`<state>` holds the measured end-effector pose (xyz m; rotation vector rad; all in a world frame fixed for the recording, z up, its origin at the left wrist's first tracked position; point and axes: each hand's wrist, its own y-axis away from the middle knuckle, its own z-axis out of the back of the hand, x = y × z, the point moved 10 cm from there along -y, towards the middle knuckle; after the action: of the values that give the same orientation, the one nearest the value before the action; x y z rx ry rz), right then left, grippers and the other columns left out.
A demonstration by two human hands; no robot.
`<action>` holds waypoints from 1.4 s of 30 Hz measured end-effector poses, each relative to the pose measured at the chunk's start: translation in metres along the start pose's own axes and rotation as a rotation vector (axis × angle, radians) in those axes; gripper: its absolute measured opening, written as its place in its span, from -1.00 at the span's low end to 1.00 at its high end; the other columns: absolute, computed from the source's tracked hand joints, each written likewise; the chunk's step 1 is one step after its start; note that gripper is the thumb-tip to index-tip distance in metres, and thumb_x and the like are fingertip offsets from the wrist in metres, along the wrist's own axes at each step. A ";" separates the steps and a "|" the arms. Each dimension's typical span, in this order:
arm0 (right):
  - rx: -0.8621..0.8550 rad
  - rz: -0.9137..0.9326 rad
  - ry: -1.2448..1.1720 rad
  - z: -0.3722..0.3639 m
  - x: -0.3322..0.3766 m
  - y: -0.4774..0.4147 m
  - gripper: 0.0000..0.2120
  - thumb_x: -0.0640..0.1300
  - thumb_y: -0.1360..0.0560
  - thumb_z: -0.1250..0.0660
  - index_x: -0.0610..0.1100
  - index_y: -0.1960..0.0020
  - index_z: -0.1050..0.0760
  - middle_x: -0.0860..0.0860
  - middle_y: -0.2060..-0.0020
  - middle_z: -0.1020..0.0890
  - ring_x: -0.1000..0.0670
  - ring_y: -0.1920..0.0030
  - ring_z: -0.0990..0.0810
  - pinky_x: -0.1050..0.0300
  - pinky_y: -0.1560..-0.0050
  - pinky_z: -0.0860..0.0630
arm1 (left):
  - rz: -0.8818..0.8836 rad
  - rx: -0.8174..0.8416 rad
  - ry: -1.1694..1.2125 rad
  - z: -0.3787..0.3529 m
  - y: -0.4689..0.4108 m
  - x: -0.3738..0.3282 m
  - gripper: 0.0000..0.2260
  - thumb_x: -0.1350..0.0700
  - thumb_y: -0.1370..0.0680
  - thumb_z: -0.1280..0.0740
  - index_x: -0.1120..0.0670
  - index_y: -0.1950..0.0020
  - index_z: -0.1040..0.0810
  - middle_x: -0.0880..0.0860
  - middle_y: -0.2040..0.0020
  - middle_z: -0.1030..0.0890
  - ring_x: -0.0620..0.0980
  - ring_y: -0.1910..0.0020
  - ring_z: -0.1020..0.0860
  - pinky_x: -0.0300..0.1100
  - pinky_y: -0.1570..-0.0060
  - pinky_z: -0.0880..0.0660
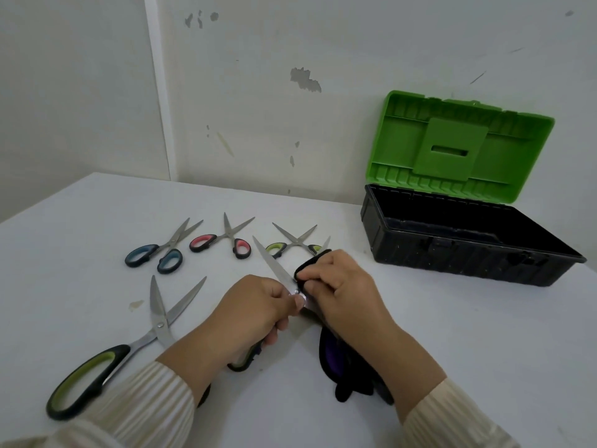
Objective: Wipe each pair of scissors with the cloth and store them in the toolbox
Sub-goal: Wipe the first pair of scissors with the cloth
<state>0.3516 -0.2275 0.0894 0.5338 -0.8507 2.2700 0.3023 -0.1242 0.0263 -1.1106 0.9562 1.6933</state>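
My left hand [250,313] grips a pair of scissors [273,265] near the pivot, blades spread and pointing away. One blade shows to the left; the other blade's tip pokes out past the black cloth [332,354]. My right hand [342,286] pinches that cloth round the right blade. On the table lie large green-handled scissors [106,360] at front left, and further back blue-handled scissors [161,250], pink-handled scissors [226,242] and small green-handled scissors [292,242]. The toolbox [420,250], black with its green lid raised, stands open at right with nothing visible inside.
The white table [452,334] meets a scuffed white wall [290,124] at the back, with a corner at the left. A small stain [135,304] marks the tabletop beside the large scissors.
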 end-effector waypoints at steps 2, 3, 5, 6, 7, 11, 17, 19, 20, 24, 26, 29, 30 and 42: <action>-0.091 -0.007 0.035 0.011 -0.002 -0.002 -0.83 -0.26 -0.48 -0.28 -0.13 0.00 -0.61 0.04 0.08 -0.47 0.12 0.13 -0.46 0.54 0.12 -0.33 | -0.009 -0.005 -0.023 0.001 0.000 -0.001 -0.71 0.05 -0.50 -0.39 0.26 0.28 -0.58 0.01 0.53 -0.52 -0.06 0.63 -0.39 -0.27 0.55 -0.34; -0.076 0.007 0.048 0.010 0.001 -0.002 -0.84 -0.25 -0.49 -0.28 -0.12 0.00 -0.61 0.05 0.08 -0.45 0.15 0.15 -0.44 0.54 0.13 -0.32 | -0.012 -0.006 -0.025 0.002 0.000 -0.001 -0.71 0.05 -0.50 -0.39 0.26 0.28 -0.58 0.00 0.53 -0.52 -0.06 0.63 -0.39 -0.26 0.54 -0.34; 0.024 0.041 0.036 -0.005 0.009 0.003 -0.84 -0.22 -0.50 -0.28 -0.12 -0.02 -0.59 0.08 0.08 -0.41 0.23 0.17 -0.42 0.54 0.13 -0.32 | -0.020 0.001 -0.037 0.003 0.001 -0.003 -0.70 0.04 -0.49 -0.39 0.26 0.28 -0.58 -0.02 0.55 -0.52 -0.07 0.63 -0.39 -0.27 0.56 -0.34; 0.037 0.053 0.026 -0.009 0.011 0.005 -0.84 -0.22 -0.50 -0.28 -0.13 -0.03 -0.59 0.08 0.08 -0.40 0.27 0.17 -0.41 0.55 0.12 -0.32 | -0.026 0.002 -0.051 0.003 0.001 -0.004 -0.70 0.03 -0.49 -0.39 0.24 0.30 -0.58 -0.02 0.55 -0.52 -0.07 0.63 -0.39 -0.27 0.56 -0.35; 0.002 0.052 0.019 -0.006 0.009 0.004 -0.84 -0.24 -0.49 -0.29 -0.13 -0.01 -0.59 0.08 0.08 -0.40 0.30 0.16 -0.41 0.57 0.11 -0.30 | -0.031 0.003 -0.072 0.004 0.001 -0.004 -0.72 0.03 -0.49 -0.38 0.20 0.32 -0.58 -0.02 0.54 -0.53 -0.08 0.63 -0.40 -0.26 0.55 -0.36; -0.367 -0.172 -0.042 0.050 -0.042 -0.005 -0.84 -0.26 -0.43 -0.35 -0.04 0.08 -0.61 0.04 0.09 -0.51 0.22 0.10 -0.48 0.58 0.03 -0.29 | -0.015 0.053 -0.091 -0.001 0.003 -0.004 -0.70 0.01 -0.49 -0.39 0.23 0.28 -0.58 -0.01 0.51 -0.53 -0.07 0.60 -0.41 -0.24 0.51 -0.38; -0.405 -0.117 -0.275 0.071 -0.037 0.009 -0.80 -0.26 -0.41 -0.39 0.04 0.13 -0.60 0.01 0.12 -0.59 0.15 0.10 -0.55 0.32 -0.01 -0.44 | 0.035 0.082 -0.037 -0.004 0.006 -0.001 -0.74 0.03 -0.49 -0.40 0.20 0.28 -0.61 0.02 0.51 -0.52 -0.05 0.61 -0.39 -0.26 0.54 -0.35; -0.131 0.047 -0.116 0.032 -0.003 0.007 -0.85 -0.27 -0.39 -0.39 -0.07 0.10 -0.64 0.09 0.16 -0.53 0.26 0.09 -0.50 0.50 0.05 -0.37 | 0.036 0.079 -0.026 -0.004 0.006 0.000 -0.72 0.03 -0.49 -0.40 0.22 0.29 -0.60 0.05 0.50 -0.52 -0.03 0.61 -0.38 -0.25 0.54 -0.34; -0.041 0.104 -0.031 0.015 0.004 0.008 -0.86 -0.26 -0.40 -0.38 -0.09 0.08 -0.64 0.10 0.16 -0.49 0.31 0.11 -0.47 0.53 0.08 -0.35 | 0.031 0.074 -0.030 -0.004 0.007 0.000 -0.72 0.04 -0.48 -0.40 0.22 0.30 -0.59 0.05 0.50 -0.52 -0.03 0.61 -0.38 -0.25 0.54 -0.33; -0.247 0.013 -0.010 0.031 -0.018 -0.001 -0.85 -0.28 -0.42 -0.37 -0.11 0.06 -0.64 0.08 0.13 -0.46 0.31 0.10 -0.45 0.56 0.06 -0.32 | 0.000 0.078 -0.065 -0.003 0.007 -0.004 -0.71 0.01 -0.49 -0.39 0.19 0.32 -0.58 0.02 0.50 -0.52 -0.04 0.59 -0.40 -0.24 0.49 -0.37; -0.404 -0.106 0.001 0.056 -0.038 -0.001 -0.84 -0.30 -0.42 -0.36 -0.11 0.07 -0.62 0.06 0.11 -0.47 0.25 0.12 -0.48 0.56 0.04 -0.32 | 0.005 0.112 -0.067 -0.007 0.008 -0.004 -0.73 0.01 -0.49 -0.39 0.16 0.31 -0.59 0.00 0.50 -0.52 -0.05 0.58 -0.40 -0.23 0.47 -0.39; -0.425 -0.178 -0.009 0.077 -0.053 0.004 -0.79 -0.34 -0.42 -0.31 -0.06 0.11 -0.60 0.09 0.09 -0.51 0.23 0.11 -0.50 0.53 0.02 -0.34 | 0.000 0.103 -0.033 -0.001 0.007 -0.006 -0.73 0.03 -0.49 -0.40 0.21 0.27 -0.61 0.00 0.51 -0.52 -0.04 0.58 -0.40 -0.28 0.51 -0.38; -0.340 -0.157 -0.041 0.074 -0.050 0.003 -0.78 -0.35 -0.42 -0.31 -0.06 0.13 -0.61 0.11 0.09 -0.54 0.28 0.08 -0.50 0.57 0.01 -0.31 | -0.006 0.081 -0.008 0.005 0.006 -0.007 -0.74 0.04 -0.49 -0.40 0.21 0.28 -0.61 0.01 0.51 -0.52 -0.04 0.59 -0.41 -0.28 0.53 -0.37; 0.194 -0.411 -0.487 0.005 -0.043 0.016 -0.73 -0.01 -0.49 -0.30 -0.21 0.20 -0.60 -0.03 0.34 -0.55 0.05 0.40 -0.44 0.30 0.39 -0.37 | 0.151 0.160 0.556 0.031 -0.002 0.002 -0.67 -0.03 -0.42 -0.37 0.25 0.08 -0.62 0.23 0.23 -0.67 0.05 0.45 -0.57 -0.18 0.46 -0.54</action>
<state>0.3721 -0.2587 0.0618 1.2630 -0.6640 1.8726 0.2948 -0.0948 0.0338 -1.4633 1.5257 1.4104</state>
